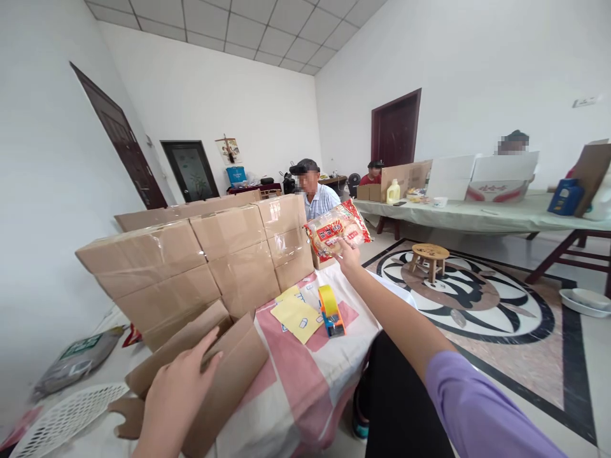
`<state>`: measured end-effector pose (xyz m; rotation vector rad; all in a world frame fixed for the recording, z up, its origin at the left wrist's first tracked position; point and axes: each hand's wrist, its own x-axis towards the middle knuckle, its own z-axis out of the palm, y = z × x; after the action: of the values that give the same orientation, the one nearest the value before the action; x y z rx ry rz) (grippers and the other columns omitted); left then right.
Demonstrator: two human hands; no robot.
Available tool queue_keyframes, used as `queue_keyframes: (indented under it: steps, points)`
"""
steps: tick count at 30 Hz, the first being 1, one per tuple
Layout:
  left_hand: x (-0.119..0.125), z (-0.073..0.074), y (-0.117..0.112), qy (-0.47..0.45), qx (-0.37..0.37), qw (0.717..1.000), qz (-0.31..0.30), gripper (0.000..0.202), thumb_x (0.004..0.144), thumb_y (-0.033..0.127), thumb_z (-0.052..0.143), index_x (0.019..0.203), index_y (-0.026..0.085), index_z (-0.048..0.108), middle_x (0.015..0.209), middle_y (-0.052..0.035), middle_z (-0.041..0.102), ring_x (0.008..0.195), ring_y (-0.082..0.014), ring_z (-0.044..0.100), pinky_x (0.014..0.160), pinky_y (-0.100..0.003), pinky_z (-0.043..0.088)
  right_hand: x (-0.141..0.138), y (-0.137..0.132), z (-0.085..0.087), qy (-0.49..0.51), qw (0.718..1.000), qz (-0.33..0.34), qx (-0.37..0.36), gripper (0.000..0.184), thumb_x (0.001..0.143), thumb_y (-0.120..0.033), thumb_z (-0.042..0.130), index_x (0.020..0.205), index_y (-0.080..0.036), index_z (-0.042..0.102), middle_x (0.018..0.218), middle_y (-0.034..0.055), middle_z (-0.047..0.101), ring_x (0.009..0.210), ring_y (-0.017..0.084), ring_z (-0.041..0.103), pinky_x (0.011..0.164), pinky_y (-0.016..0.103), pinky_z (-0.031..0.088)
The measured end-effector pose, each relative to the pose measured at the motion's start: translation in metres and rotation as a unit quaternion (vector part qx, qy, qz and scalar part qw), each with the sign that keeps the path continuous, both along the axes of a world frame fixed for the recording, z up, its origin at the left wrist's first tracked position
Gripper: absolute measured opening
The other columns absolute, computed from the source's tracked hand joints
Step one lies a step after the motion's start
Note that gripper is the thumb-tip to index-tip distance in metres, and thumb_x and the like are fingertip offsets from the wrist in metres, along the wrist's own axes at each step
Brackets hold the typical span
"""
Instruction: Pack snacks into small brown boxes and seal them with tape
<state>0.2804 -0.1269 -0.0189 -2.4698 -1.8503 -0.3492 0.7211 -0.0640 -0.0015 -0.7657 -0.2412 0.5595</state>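
Observation:
My right hand (pixel 347 256) is stretched forward and closed on the lower edge of a red and clear snack packet (pixel 337 230), held up in the air beyond the table's far end. My left hand (pixel 177 388) lies flat with fingers apart on the flap of an open cardboard box (pixel 224 375) at the near left. A tape dispenser (pixel 330 310) with yellow tape and some yellow sheets (pixel 296 315) lie on the pink and white tablecloth (pixel 305 381) between my arms.
Sealed cardboard boxes (pixel 200 261) are stacked in two layers along the table's left and back. A white basket (pixel 67 416) sits at the near left. Three people sit further back, two at a long covered table (pixel 477 216). A small wooden stool (pixel 429 257) stands on the patterned floor.

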Motion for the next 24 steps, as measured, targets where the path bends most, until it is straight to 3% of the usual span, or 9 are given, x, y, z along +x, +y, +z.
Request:
queue_keyframes:
  steps: [3,7,13,24]
  points:
    - [-0.002,0.003,0.003,-0.003,-0.063,0.998,0.019,0.057,0.099,0.045,0.023,0.138,0.029,0.061,0.118,-0.0117,0.073,0.106,-0.0363,0.067,0.082,-0.044,0.048,-0.001,0.01,0.001,0.013,0.999,-0.008,-0.042,0.04,0.081,-0.017,0.076,0.117,-0.016,0.059,0.106,0.0063,0.072,0.082,0.017,0.071,0.059,0.023,0.057]
    - [-0.004,0.004,0.003,-0.004,-0.094,0.995,0.021,0.058,0.098,0.046,0.022,0.138,0.029,0.061,0.12,-0.0112,0.072,0.106,-0.0366,0.067,0.082,-0.044,0.048,-0.002,0.014,0.001,0.032,0.996,-0.015,-0.083,0.04,0.082,-0.015,0.076,0.117,-0.014,0.059,0.101,0.0064,0.071,0.074,0.016,0.069,0.056,0.024,0.057]
    - [-0.008,0.0,0.006,-0.015,-0.088,0.996,-0.003,0.058,0.097,0.05,0.022,0.137,0.032,0.06,0.122,-0.0102,0.071,0.108,-0.0371,0.067,0.083,-0.044,0.049,-0.006,0.01,0.003,0.044,0.993,-0.018,-0.103,0.028,0.089,-0.017,0.072,0.114,-0.013,0.06,0.099,0.0041,0.069,0.071,0.012,0.067,0.058,0.023,0.058]
    - [-0.008,0.0,0.006,-0.022,-0.067,0.997,-0.025,0.055,0.097,0.048,0.027,0.136,0.031,0.062,0.12,-0.0101,0.073,0.105,-0.0359,0.069,0.082,-0.042,0.05,0.004,0.0,0.009,0.039,0.994,-0.036,-0.098,0.032,0.078,-0.017,0.077,0.105,-0.015,0.06,0.095,0.0046,0.071,0.072,0.016,0.069,0.053,0.022,0.057]
